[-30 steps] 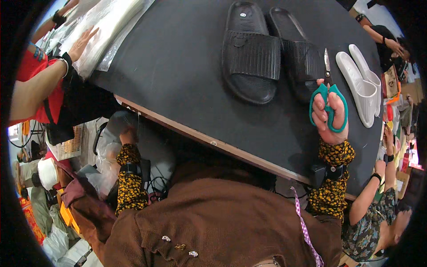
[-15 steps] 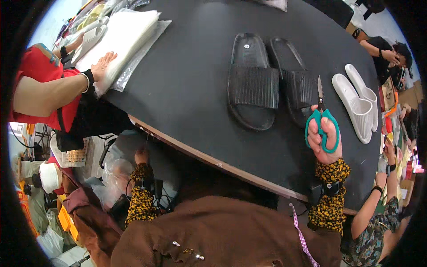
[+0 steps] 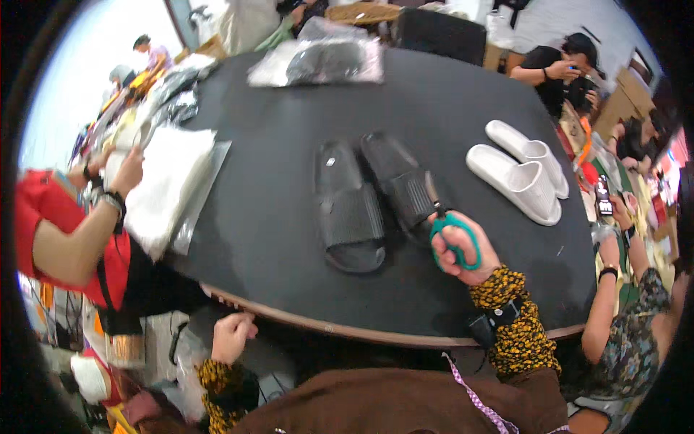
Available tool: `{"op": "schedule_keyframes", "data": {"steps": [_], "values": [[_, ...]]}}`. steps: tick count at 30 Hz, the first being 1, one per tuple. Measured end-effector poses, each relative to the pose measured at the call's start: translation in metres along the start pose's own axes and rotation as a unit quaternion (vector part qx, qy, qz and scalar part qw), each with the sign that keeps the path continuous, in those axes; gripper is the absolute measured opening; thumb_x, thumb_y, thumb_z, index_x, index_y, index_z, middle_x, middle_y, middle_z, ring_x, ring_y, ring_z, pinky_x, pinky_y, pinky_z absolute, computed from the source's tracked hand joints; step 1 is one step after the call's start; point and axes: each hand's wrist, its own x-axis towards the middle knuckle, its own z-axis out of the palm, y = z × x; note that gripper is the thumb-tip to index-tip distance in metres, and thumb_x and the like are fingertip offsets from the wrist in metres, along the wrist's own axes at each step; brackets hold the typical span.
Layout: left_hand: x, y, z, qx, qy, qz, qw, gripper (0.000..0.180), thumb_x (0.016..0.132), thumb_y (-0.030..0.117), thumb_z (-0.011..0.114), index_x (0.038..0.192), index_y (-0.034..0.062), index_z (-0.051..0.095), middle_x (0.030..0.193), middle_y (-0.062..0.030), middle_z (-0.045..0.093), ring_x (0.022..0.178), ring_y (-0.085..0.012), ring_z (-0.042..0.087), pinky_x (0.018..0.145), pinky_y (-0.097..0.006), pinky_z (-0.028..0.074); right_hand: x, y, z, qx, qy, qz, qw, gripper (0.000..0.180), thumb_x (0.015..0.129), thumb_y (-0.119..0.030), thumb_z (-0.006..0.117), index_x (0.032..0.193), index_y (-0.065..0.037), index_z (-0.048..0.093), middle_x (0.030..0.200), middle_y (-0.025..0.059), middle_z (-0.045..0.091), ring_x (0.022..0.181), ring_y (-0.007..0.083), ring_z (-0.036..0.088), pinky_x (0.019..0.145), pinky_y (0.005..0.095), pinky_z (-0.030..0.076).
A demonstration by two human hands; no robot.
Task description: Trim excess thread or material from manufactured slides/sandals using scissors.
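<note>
My right hand (image 3: 472,253) is closed through the green handles of a pair of scissors (image 3: 458,217). The blades look closed and point away from me, over the front part of the right black slide sandal (image 3: 394,166). Its mate, the left black slide sandal (image 3: 348,210), lies beside it on the dark table. Below the table's near edge, my left hand (image 3: 233,337) has its fingers curled in; whatever they may hold is hidden. Farther right lies a pair of white slide sandals (image 3: 517,173).
At the left, a person in red handles a white sandal over a stack of clear plastic bags (image 3: 172,181). A bagged pair of dark sandals (image 3: 322,64) lies at the table's far side. A dark chair (image 3: 441,35) stands behind it. More people line the right.
My view has tilted up, showing the table's far side. My left hand has risen toward the table edge. The scissors stay in my right hand. The person in red has lifted a hand off the bags.
</note>
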Motion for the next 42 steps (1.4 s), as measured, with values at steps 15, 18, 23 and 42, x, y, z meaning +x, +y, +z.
{"op": "schedule_keyframes", "data": {"steps": [15,18,23,42], "values": [[0.009,0.164,0.005,-0.002,-0.134,0.243,0.961,0.012,0.082,0.0,0.056,0.091,-0.0048,0.063,0.075,-0.0106,0.065,0.07,-0.0148,0.064,0.064,-0.024,0.05,-0.008,0.007,-0.008,0.022,-0.044,-0.024,0.998,0.027,0.084,-0.018,0.06,0.106,-0.005,0.051,0.071,0.0037,0.054,0.051,0.0084,0.048,0.037,0.0219,0.036],[0.036,0.177,0.019,0.042,-0.062,0.351,0.933,0.007,0.079,-0.001,0.059,0.085,-0.0018,0.062,0.078,-0.012,0.064,0.071,-0.0192,0.063,0.064,-0.027,0.049,-0.002,0.009,-0.01,0.021,-0.039,-0.017,0.999,0.027,0.084,-0.019,0.061,0.106,-0.006,0.051,0.071,0.0035,0.054,0.051,0.0078,0.049,0.037,0.0214,0.036],[0.082,0.194,0.048,0.113,0.022,0.437,0.892,0.014,0.076,0.001,0.06,0.09,-0.0011,0.061,0.09,-0.0147,0.061,0.086,-0.0316,0.059,0.075,-0.035,0.048,0.001,0.008,-0.011,0.043,-0.046,-0.031,0.998,0.026,0.085,-0.02,0.061,0.106,-0.007,0.051,0.071,0.0032,0.054,0.051,0.0073,0.05,0.037,0.0209,0.037],[0.173,0.207,0.097,0.081,-0.13,0.384,0.911,0.034,0.083,0.017,0.059,0.11,-0.0021,0.056,0.096,-0.0209,0.064,0.088,-0.0308,0.063,0.078,-0.034,0.048,0.0,0.004,-0.007,0.026,-0.026,-0.033,0.999,0.028,0.084,-0.02,0.063,0.107,-0.007,0.052,0.071,0.0017,0.055,0.05,0.0053,0.05,0.036,0.0192,0.037]]}}
